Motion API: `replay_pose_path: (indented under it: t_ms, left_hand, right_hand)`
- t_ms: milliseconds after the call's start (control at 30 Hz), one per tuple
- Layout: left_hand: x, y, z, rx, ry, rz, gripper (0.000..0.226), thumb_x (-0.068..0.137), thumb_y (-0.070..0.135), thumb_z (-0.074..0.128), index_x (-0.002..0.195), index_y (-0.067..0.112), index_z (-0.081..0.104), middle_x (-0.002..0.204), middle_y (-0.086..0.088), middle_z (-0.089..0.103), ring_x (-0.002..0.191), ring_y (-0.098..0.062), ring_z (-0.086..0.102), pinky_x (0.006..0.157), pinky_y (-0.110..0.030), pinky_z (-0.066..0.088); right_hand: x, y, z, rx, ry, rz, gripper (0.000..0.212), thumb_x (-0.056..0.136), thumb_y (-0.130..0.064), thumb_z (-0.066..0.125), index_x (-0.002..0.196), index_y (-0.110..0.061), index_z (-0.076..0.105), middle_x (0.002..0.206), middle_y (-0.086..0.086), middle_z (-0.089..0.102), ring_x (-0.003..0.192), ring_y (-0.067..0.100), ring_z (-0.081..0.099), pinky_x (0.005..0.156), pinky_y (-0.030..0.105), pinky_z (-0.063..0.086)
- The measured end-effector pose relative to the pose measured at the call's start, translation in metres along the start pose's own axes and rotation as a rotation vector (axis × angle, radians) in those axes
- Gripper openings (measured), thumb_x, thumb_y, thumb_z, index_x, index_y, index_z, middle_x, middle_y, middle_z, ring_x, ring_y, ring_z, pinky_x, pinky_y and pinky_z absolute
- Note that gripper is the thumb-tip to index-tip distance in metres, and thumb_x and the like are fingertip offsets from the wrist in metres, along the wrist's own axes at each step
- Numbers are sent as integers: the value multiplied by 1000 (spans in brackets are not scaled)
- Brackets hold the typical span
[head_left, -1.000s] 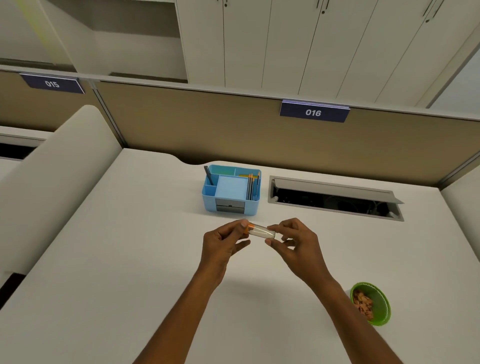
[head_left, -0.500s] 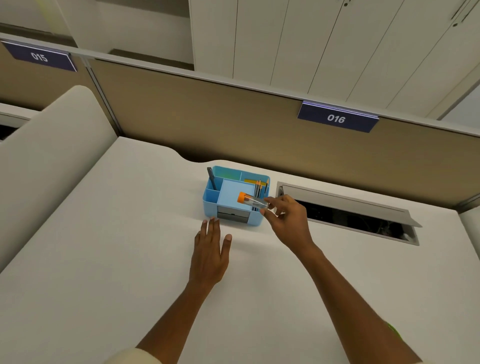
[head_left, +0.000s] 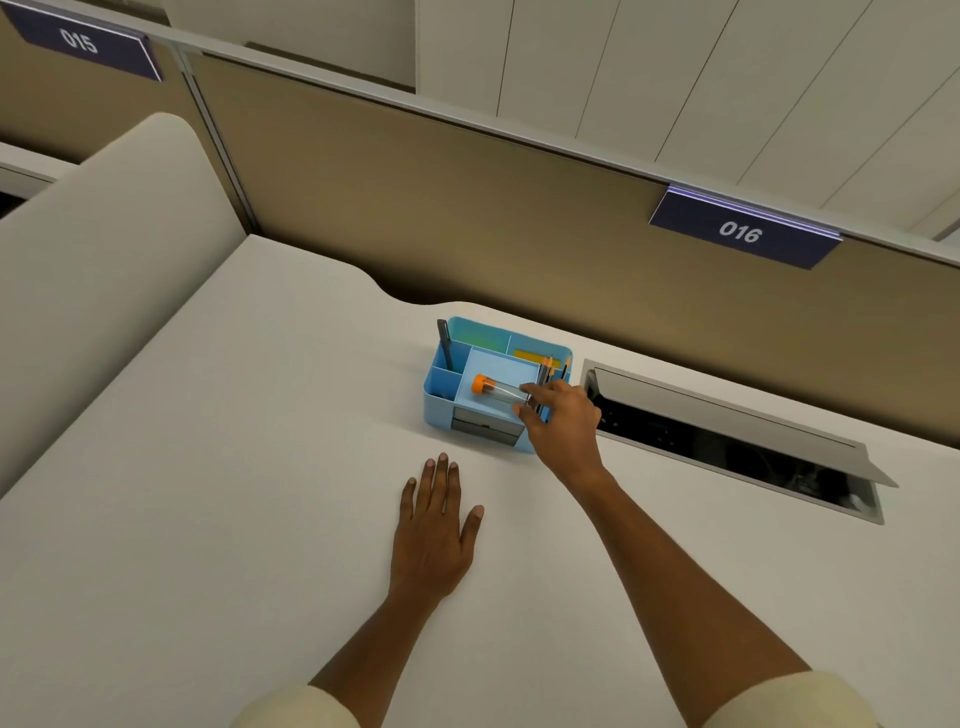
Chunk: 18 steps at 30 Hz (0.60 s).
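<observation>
My left hand (head_left: 434, 540) lies flat, palm down, with the fingers straight and close together. My right arm is stretched far out in front of me. My right hand (head_left: 563, 421) pinches one end of a little tube (head_left: 498, 388) with its thumb and fingertips.
</observation>
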<state>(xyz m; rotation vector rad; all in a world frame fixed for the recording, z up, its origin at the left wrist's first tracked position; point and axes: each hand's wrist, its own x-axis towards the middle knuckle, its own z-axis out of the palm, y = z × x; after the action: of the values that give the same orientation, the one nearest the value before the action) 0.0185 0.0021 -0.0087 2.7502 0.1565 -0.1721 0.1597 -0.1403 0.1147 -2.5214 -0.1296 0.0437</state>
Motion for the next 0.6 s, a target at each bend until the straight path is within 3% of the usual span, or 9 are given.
replay_pose_path:
  t_ms: [300, 600]
  left_hand:
    - [1, -2, 2, 2, -19, -5, 75, 105, 54, 19, 165, 10, 10, 176, -11, 9, 162, -26, 7, 131, -44, 4]
    - [-1, -1, 0, -14, 9, 3, 78, 102, 56, 14, 164, 8, 16, 174, -13, 16, 161, -28, 14, 129, -44, 8]
  right_hand:
    - [10, -2, 4, -92, -72, 25, 39, 93, -28, 73, 130, -18, 68, 131, 9, 64, 128, 29, 52, 97, 45, 36]
    - [9, -7, -7, -7, -86, 59, 41, 88, -27, 78, 126, -16, 70, 124, 8, 70, 120, 27, 59, 93, 38, 37]
